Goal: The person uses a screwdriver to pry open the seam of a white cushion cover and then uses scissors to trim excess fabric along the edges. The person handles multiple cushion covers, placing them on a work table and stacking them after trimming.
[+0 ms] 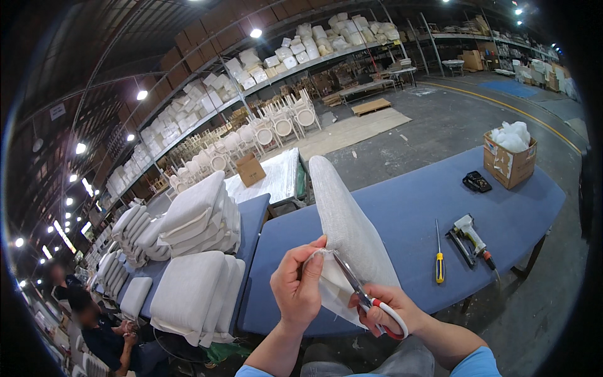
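A light grey upholstered seat cushion stands tilted on its edge on the blue-topped table, its pale underside partly toward me. My left hand is closed, pinching the loose fabric edge at the cushion's near rim. Scissors with white and red handles are in my right hand, fingers through the loops. Their blades lie along the fabric edge, the tips close to my left fingers. Part of the cushion's lower side is hidden behind my right hand and the scissors.
On the blue table to the right lie a yellow-handled screwdriver, a staple gun with a hose, a black object and a cardboard box with white stuffing. Stacked cushions stand at left. Another person sits at lower left.
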The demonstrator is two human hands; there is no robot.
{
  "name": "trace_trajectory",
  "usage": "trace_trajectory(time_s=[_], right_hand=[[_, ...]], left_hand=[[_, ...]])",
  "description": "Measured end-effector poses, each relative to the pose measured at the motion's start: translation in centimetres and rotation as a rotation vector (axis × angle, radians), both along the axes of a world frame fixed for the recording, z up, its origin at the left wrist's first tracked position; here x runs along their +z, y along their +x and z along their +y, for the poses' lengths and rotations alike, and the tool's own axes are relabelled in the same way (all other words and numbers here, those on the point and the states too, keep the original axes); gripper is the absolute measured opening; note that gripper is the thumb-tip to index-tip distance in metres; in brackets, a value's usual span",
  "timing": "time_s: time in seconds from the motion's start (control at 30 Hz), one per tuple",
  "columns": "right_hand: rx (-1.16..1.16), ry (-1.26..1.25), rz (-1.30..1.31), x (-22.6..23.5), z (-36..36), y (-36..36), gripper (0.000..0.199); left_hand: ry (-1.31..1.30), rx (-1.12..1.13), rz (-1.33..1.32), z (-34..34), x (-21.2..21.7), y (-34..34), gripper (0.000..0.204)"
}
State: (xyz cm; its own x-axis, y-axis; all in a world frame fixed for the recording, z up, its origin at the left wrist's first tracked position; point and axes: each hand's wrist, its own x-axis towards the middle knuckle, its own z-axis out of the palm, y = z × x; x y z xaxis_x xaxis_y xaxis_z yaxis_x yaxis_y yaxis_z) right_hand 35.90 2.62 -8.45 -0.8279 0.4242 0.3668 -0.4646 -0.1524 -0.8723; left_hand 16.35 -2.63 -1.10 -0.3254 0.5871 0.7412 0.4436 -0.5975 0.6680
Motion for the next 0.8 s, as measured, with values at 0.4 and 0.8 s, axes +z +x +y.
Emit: trace_trajectory(time_s=[0.4, 0.8], right_hand=[[-0.156, 0.126, -0.021, -1.4, 1.7, -0.6, 0.058], [-0.153, 0.175, -0.179, 0.8, 1.6, 1.4, 0.056]], left_hand=[[0.218, 0.088, 0.271, 0.6, -1.7, 0.6, 0.003], [0.179, 0.026, 0.183, 0.7, -2.6, 0.0, 0.007]])
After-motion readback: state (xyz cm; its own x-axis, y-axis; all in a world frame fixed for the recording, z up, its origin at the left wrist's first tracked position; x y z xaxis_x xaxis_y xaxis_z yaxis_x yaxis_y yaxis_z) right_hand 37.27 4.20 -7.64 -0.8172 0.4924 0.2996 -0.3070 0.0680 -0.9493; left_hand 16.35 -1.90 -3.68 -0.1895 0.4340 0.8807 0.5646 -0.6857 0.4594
